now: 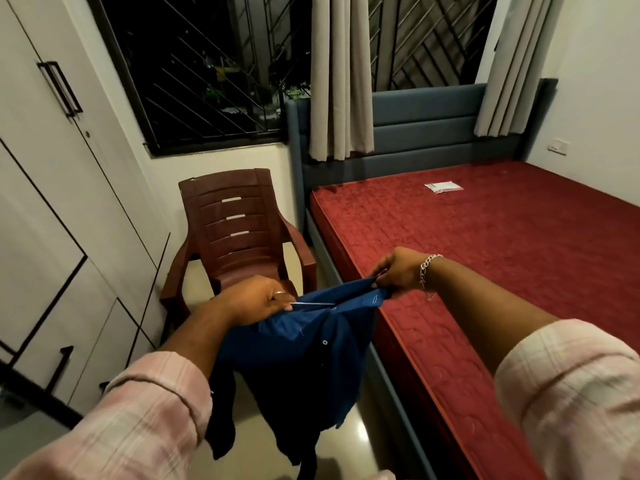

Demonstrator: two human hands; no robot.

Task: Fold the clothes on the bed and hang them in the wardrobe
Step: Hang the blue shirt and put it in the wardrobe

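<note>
A dark blue button shirt (304, 355) hangs in the air between my hands, over the floor beside the bed. My left hand (252, 299) grips its upper edge together with a thin metal wire that looks like a hanger (311, 303). My right hand (398, 268) pinches the other end of the collar edge, pulling it taut. The shirt's lower part droops toward the floor. The bed (502, 258) with its red mattress lies to the right. The white wardrobe (52, 202) stands at the left with its doors closed.
A brown plastic chair (235, 230) stands just beyond the shirt, between wardrobe and bed. A small white packet (443, 187) lies on the mattress near the blue headboard (415, 133). A barred window with grey curtains is behind.
</note>
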